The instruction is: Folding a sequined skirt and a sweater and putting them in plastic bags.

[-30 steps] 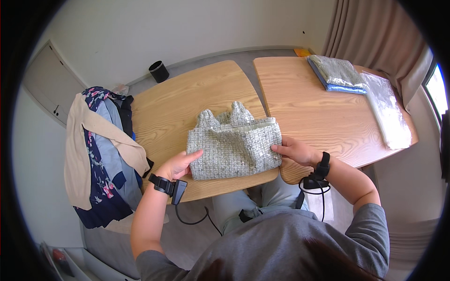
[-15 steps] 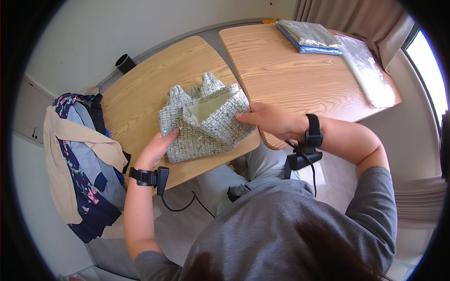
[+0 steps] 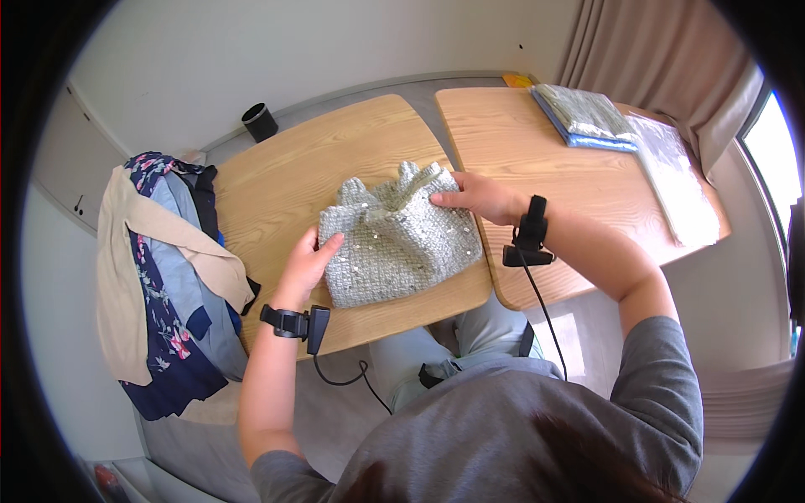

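A folded grey-white tweed garment (image 3: 394,256) with scattered shiny sequins lies near the front edge of the left table. Its upper edge is bunched, with two rounded bumps sticking up. My left hand (image 3: 310,264) grips the garment's left side, thumb on top and the other fingers mostly hidden. At the upper right corner, my right hand (image 3: 482,199) pinches the cloth with the thumb in front. Black straps with small devices and cables sit on both wrists.
Several clothes, with a beige sleeve (image 3: 189,247) on top, hang over the left table's (image 3: 285,168) left edge. On the right table (image 3: 537,201) lie bagged folded garments (image 3: 587,117) and clear plastic bags (image 3: 675,189). A black bin (image 3: 259,122) stands behind. A gap separates the tables.
My right hand has brought the garment's open edge up and back, so the pale lining is now hidden. The left hand still holds the left side. The whole view has shifted slightly.
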`<state>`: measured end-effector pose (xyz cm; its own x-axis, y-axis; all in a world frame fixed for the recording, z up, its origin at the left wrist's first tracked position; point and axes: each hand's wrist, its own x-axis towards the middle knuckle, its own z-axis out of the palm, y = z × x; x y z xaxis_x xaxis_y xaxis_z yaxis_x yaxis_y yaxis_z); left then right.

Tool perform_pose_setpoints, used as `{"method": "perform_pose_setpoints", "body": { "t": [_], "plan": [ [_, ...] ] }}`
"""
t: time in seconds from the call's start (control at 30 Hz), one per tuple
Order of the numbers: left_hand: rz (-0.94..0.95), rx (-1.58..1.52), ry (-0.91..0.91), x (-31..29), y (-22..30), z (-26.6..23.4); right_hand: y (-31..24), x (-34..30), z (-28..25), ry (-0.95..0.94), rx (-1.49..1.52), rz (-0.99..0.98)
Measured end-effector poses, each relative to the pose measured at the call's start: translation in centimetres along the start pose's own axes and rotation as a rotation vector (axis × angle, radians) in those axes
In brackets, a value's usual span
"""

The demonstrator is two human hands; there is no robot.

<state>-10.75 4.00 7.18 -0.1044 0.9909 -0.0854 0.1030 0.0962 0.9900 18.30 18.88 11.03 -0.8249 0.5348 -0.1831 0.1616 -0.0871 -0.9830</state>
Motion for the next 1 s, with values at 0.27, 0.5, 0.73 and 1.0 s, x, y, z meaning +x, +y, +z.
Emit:
{"method": "perform_pose_setpoints", "body": {
  "t": [0.27, 0.5, 0.73, 1.0],
  "plan": [
    [-0.280, -0.502, 0.211, 4.6, -2.2, -0.5, 3.6, 3.5, -2.4, 0.132, 0.543, 0.132],
    [-0.126, 0.347, 0.271, 8.8, -2.1, -1.8, 2.4, 4.0, -2.2, 0.380, 0.056, 0.091],
    [-0.268, -0.167, 0.072, 8.8, -0.2, -0.2, 3.4, 4.8, -4.2, 0.237, 0.217, 0.158],
    [0.078, -0.229, 0.072, 6.4, 4.8, 2.9, 1.0, 2.0, -3.7, 0.154, 0.327, -0.083]
  ]
}}
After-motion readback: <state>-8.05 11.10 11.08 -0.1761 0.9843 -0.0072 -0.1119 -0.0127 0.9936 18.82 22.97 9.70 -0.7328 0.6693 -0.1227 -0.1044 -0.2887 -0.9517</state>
